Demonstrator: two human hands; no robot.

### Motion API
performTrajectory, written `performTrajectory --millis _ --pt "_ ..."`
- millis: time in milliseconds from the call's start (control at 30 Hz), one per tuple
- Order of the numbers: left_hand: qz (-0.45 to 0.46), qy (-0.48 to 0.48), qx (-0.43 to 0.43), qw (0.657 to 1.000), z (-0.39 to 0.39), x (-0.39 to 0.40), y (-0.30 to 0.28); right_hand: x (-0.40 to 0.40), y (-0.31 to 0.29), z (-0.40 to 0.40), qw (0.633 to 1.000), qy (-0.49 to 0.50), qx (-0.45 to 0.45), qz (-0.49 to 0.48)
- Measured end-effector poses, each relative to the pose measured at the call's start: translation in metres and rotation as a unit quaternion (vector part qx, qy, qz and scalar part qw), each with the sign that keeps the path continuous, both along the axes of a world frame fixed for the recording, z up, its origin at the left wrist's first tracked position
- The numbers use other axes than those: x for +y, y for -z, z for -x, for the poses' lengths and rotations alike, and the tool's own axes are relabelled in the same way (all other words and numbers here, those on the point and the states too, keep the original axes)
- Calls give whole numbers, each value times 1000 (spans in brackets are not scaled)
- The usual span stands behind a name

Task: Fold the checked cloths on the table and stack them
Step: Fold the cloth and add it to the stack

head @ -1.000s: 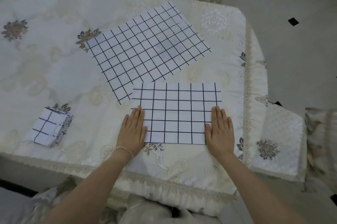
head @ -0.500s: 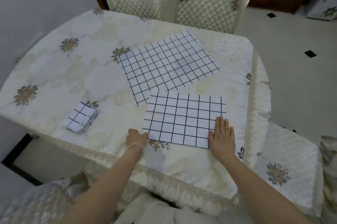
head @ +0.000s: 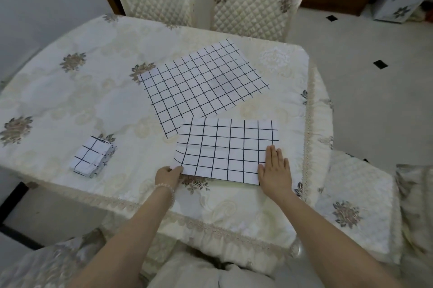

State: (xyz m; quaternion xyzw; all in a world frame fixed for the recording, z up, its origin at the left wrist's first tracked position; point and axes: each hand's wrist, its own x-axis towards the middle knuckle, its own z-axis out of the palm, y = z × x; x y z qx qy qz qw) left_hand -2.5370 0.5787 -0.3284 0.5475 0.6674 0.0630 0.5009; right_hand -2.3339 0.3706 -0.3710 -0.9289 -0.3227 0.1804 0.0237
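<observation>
A half-folded white cloth with a black check [head: 227, 149] lies near the front edge of the table [head: 70, 105]. My left hand [head: 167, 176] pinches its near left corner, which lifts slightly. Flat on the cloth's near right corner lies my right hand [head: 275, 168], fingers straight. Behind it, a larger checked cloth [head: 201, 84] is spread out flat and partly tucked under the folded one's far edge. A small stack of folded checked cloths [head: 92, 156] sits at the front left.
The table carries a cream floral tablecloth. Two quilted chairs [head: 253, 4] stand at the far side, and another quilted seat [head: 358, 201] is close on the right. Tiled floor lies to the right.
My left hand went from lying flat on the cloth to curling round its near left corner and lifting it. My right hand stayed flat. The camera tilted up and back.
</observation>
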Motion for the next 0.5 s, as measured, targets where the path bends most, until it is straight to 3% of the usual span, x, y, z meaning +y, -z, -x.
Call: performTrajectory --millis 133,300,400,500 --pt "-116 10 -61 991 -11 -18 -17 2 -3 2 1000 6 7 -3" --pt "-296 109 -114 942 -39 -38 -58 5 -16 -7 998 19 49 -29" --pt "-383 232 -129 885 -52 -53 -68 10 -40 -6 973 97 58 -201" --pt "-442 352 -123 816 -66 -71 -64 21 -76 3 905 181 159 -350"
